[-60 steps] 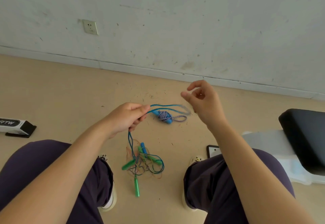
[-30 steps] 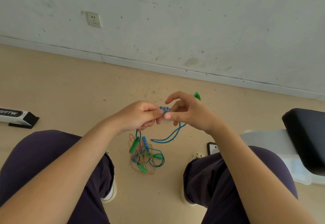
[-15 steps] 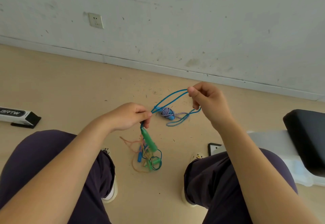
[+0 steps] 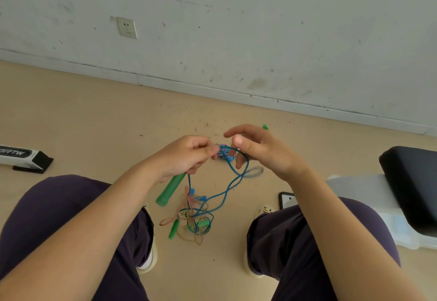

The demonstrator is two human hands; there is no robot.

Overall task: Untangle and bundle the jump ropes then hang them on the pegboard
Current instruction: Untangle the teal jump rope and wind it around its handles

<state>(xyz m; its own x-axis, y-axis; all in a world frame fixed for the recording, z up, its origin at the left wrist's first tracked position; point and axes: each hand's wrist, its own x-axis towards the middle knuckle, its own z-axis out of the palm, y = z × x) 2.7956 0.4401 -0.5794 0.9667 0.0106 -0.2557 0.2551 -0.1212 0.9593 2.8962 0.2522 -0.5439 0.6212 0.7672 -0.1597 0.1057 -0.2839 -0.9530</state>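
My left hand [image 4: 186,156] pinches a small wound bundle of blue jump rope [image 4: 223,152] at chest height, and a green handle [image 4: 170,190] sticks out below its palm. My right hand [image 4: 262,151] is right beside the bundle, thumb and forefinger spread over it, with a loop of the blue rope [image 4: 246,166] round its lower curled fingers. The rope runs down to a tangle of blue, green and orange ropes [image 4: 194,220] on the floor between my feet. A green tip [image 4: 265,126] shows behind my right hand; whether it is held is unclear.
I sit facing a grey wall with a socket [image 4: 127,27]. A white and black device [image 4: 23,156] lies on the floor at left. At right are a black padded seat [image 4: 411,187], a clear plastic box [image 4: 369,206] and a small dark tablet [image 4: 287,200].
My right hand came back from its raised pull to the left and now meets the left hand at the bundle. The green handle swung up under my left hand.
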